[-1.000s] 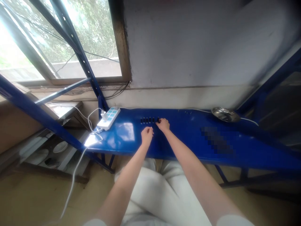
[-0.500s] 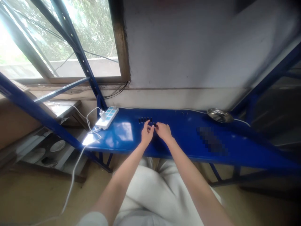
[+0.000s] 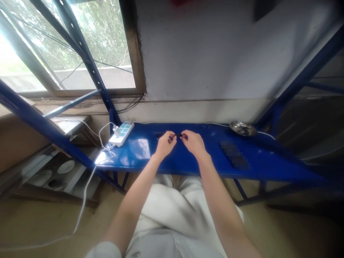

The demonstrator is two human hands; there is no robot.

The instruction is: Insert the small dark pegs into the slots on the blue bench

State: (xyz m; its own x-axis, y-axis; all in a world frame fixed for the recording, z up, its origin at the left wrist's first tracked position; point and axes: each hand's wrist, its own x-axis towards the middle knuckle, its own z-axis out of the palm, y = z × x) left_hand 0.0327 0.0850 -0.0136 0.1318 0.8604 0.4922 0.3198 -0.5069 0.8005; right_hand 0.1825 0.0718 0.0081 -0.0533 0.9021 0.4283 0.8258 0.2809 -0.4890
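Note:
Between my two hands is a small dark cylindrical piece (image 3: 178, 135), lying sideways; its exact kind is too small to make out. My left hand (image 3: 165, 142) pinches its left end with thumb and fingertips. The right end is gripped by the fingers of my right hand (image 3: 194, 142). Just behind my left hand, a row of small black pieces (image 3: 159, 135) stands on the blue table (image 3: 182, 161), partly covered by the fingers.
A white power strip (image 3: 122, 134) with a plugged-in adapter lies at the table's left end. To the right are a shiny metal dish (image 3: 243, 128) and a pixelated dark object (image 3: 235, 154). Tiny bits (image 3: 205, 127) lie near the back edge. Blue posts frame both sides.
Both hands have risen a little, and the dark piece now shows stretched level between their fingertips. My left hand now covers more of the black row. The view has shifted slightly.

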